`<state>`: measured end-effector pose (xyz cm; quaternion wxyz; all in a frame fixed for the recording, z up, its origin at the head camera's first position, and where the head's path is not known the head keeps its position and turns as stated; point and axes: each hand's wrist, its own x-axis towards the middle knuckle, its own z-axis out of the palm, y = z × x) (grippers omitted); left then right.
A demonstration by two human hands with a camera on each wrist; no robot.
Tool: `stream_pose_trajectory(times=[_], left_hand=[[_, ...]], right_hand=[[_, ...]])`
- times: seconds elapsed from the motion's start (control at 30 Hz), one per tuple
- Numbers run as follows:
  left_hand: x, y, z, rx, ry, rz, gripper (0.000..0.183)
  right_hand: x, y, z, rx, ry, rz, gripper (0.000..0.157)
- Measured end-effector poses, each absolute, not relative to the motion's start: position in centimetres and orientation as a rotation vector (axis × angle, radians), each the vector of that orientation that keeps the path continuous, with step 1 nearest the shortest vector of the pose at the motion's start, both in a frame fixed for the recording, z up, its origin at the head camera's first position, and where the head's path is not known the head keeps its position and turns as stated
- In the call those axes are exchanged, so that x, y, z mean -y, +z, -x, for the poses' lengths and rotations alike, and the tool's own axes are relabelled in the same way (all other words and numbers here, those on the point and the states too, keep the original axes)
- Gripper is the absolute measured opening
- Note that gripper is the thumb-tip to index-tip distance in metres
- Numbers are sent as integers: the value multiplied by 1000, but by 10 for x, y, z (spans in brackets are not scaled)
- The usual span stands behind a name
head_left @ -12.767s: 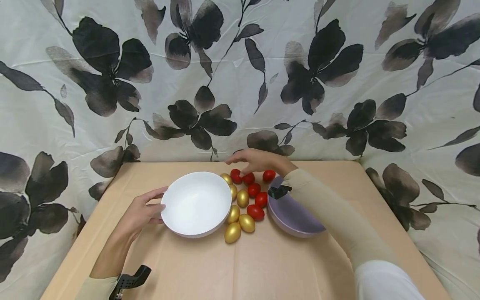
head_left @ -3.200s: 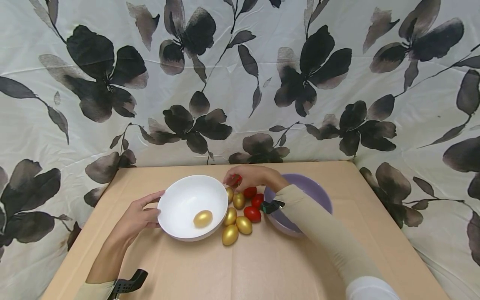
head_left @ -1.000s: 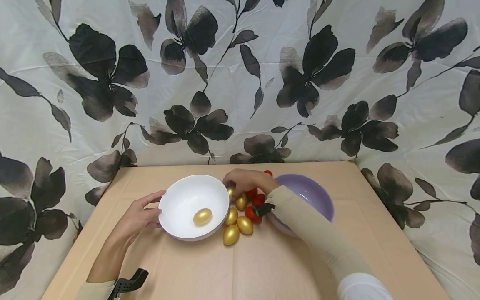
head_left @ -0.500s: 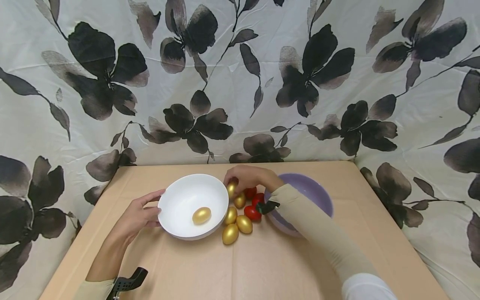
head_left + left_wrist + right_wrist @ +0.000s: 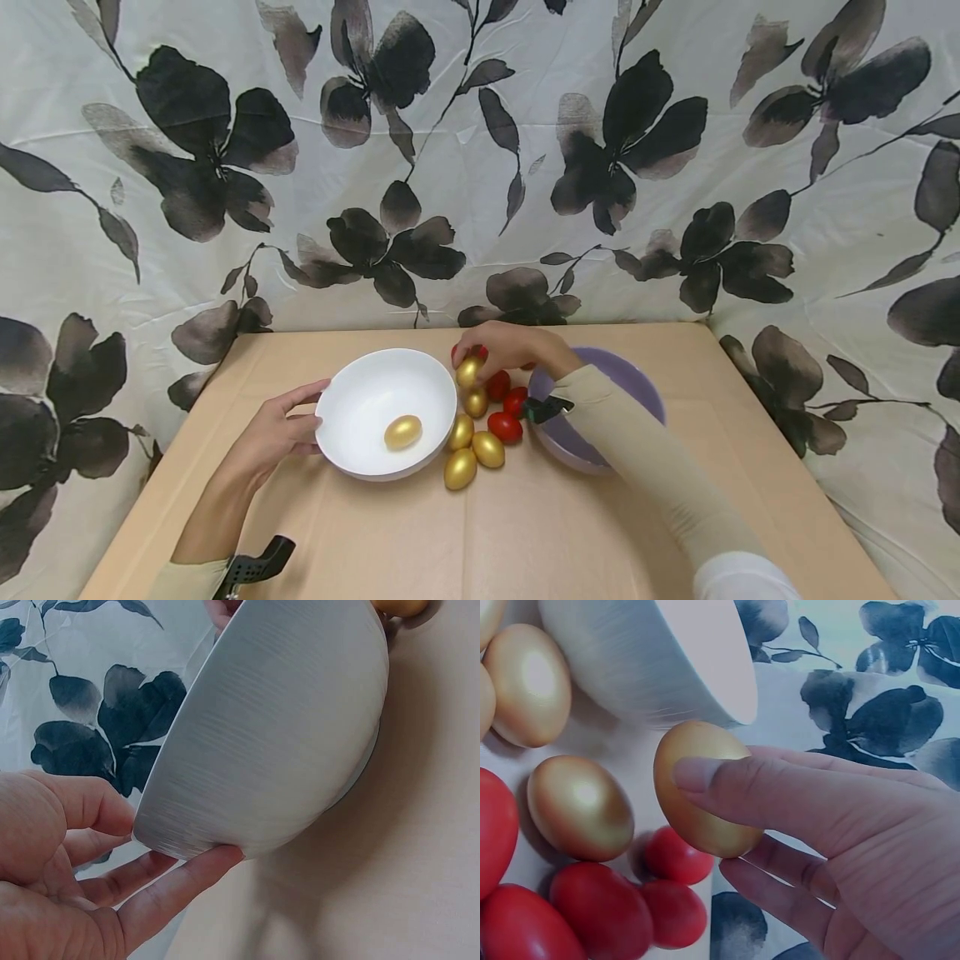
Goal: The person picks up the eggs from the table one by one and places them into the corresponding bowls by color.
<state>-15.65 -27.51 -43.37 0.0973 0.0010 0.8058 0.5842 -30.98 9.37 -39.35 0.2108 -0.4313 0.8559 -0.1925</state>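
In the head view, my right hand (image 5: 506,346) pinches a gold egg (image 5: 469,372) between thumb and fingers, just off the white bowl's right rim. The right wrist view shows my thumb lying across that egg. My left hand (image 5: 281,429) holds the left rim of the white bowl (image 5: 360,392), with fingertips against the outer wall in the left wrist view. One gold egg (image 5: 402,432) lies inside this bowl. Several gold eggs (image 5: 460,469) and red eggs (image 5: 505,427) lie on the table between the two bowls; my right hand partly hides some.
A purple bowl (image 5: 633,383) stands on the right, partly covered by my right forearm. The tan table (image 5: 465,542) ends at the back against a white cloth (image 5: 480,167) printed with dark flowers.
Compared with the earliest frame, a gold egg now lies in the white bowl. Over the last second my right hand has raised another gold egg slightly. The left hand keeps its place.
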Motion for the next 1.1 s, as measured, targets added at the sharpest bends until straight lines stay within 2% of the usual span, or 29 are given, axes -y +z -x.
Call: stream_pose_trajectory(times=[0.4,1.1], left_hand=[[274,-433,156,-2383,1719,11,62],[275,-433,158,-2380,1713,31,62]], right_hand=[[-98,-379,309,-2348,-594,1288,35],[-76,-361,291,-2282,-566,1431,36]])
